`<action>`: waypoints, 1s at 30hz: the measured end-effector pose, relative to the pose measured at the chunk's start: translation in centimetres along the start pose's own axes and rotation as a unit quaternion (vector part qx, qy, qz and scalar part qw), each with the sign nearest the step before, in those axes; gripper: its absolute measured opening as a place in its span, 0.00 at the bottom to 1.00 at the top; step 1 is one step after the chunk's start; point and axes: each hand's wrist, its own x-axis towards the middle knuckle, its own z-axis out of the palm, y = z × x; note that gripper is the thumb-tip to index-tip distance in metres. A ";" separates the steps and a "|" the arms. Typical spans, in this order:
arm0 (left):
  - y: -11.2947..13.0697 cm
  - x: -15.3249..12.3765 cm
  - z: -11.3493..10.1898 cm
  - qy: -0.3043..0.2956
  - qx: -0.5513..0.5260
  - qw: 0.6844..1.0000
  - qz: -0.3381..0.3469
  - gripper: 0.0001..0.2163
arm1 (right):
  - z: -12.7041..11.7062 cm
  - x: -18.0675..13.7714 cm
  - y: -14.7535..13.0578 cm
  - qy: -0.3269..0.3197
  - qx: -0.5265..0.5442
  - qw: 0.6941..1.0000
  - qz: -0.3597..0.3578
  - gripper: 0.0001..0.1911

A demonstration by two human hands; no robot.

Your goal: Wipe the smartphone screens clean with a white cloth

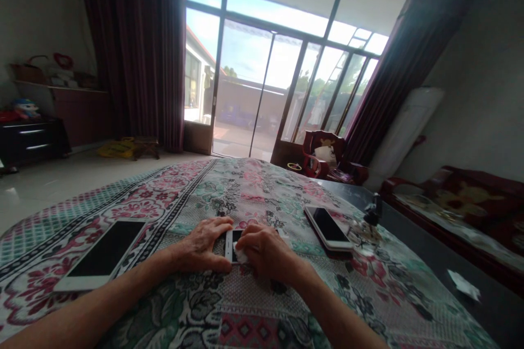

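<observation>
A white phone (230, 244) with a dark screen lies flat on the floral cloth (254, 185) in front of me, mostly hidden by my hands. My left hand (203, 244) rests on its left side, fingers curled along its edge and holding it down. My right hand (267, 251) covers the phone's right side, fingers closed on a small white wad (240, 254) pressed to the screen.
A larger white phone (102, 255) lies face up at the left, another white phone (328, 227) at the right. A small dark object (372, 211) stands near the table's right edge. A white scrap (463, 284) lies on the dark surface beyond. Glass doors (262, 82) are ahead.
</observation>
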 end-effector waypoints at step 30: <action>-0.9 0.1 -0.4 -0.025 -0.043 0.998 0.042 0.39 | 1.6 0.9 0.0 0.071 -0.045 0.996 0.019 0.15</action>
